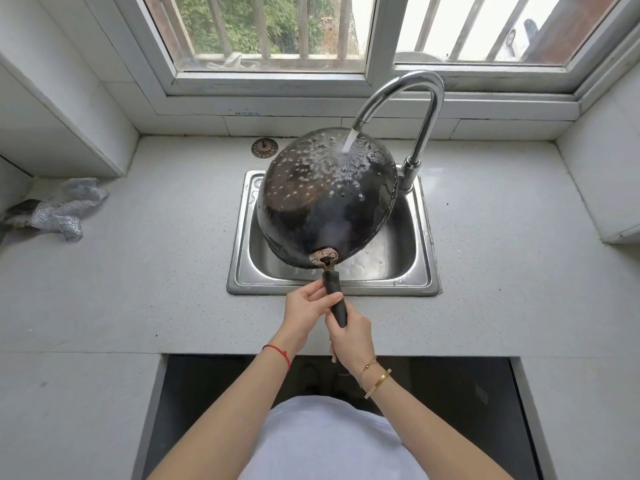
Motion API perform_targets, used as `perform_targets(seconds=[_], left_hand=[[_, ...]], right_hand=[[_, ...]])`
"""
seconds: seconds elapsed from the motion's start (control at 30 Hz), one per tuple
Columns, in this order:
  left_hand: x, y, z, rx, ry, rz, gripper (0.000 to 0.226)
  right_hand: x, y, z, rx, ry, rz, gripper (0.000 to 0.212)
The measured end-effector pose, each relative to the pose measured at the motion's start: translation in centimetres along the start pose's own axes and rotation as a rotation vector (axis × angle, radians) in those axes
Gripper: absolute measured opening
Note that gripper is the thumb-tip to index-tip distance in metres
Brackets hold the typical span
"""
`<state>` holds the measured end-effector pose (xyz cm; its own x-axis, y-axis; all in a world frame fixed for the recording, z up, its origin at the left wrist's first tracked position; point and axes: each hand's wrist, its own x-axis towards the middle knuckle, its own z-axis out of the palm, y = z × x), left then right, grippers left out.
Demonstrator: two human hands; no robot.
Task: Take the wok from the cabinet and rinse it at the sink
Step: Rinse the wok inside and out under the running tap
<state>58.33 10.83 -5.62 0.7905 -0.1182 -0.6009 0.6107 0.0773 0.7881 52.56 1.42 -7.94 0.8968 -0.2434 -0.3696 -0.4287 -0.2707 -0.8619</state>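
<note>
Fingers (313, 292) of the left hand (304, 308) pinch the black handle (335, 299) near its metal joint; the right hand (349, 336) is wrapped closed around the near end. Both hold the wok (325, 199) turned over above the steel sink (420, 258), its round dark underside beaded with drops under the running faucet (412, 98). Rinsing is under way; the inside possibly remains. A crumpled grey cloth (59, 211) lies far left on the speckled table (156, 271).

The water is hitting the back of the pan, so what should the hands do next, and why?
Probably roll the handle to turn the wok over. Both hands, left hand and right hand, grip it, and the faucet stream lands only on the wok's dark, beaded underside above the sink. The inside faces away, so it likely needs water too.
</note>
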Motion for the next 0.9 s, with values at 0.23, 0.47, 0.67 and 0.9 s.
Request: perform_targets(seconds=[0.23,0.47,0.67,0.9], left_hand=[[-0.6,-0.7,0.2,0.034,0.009,0.004,0.046],[-0.6,-0.3,0.0,0.024,0.029,0.017,0.046],[-0.5,0.6,-0.4,0.013,0.06,0.037,0.047],[-0.5,0.7,-0.4,0.006,0.083,0.03,0.047]], right_hand=[[-0.7,0.7,-0.3,0.001,-0.018,0.014,0.014],[-0.4,0.2,0.0,-0.019,-0.005,-0.003,0.018],[-0.1,-1.0,0.0,0.027,-0.047,-0.01,0.018],[0.1,-1.1,0.1,0.024,-0.05,-0.031,0.014]])
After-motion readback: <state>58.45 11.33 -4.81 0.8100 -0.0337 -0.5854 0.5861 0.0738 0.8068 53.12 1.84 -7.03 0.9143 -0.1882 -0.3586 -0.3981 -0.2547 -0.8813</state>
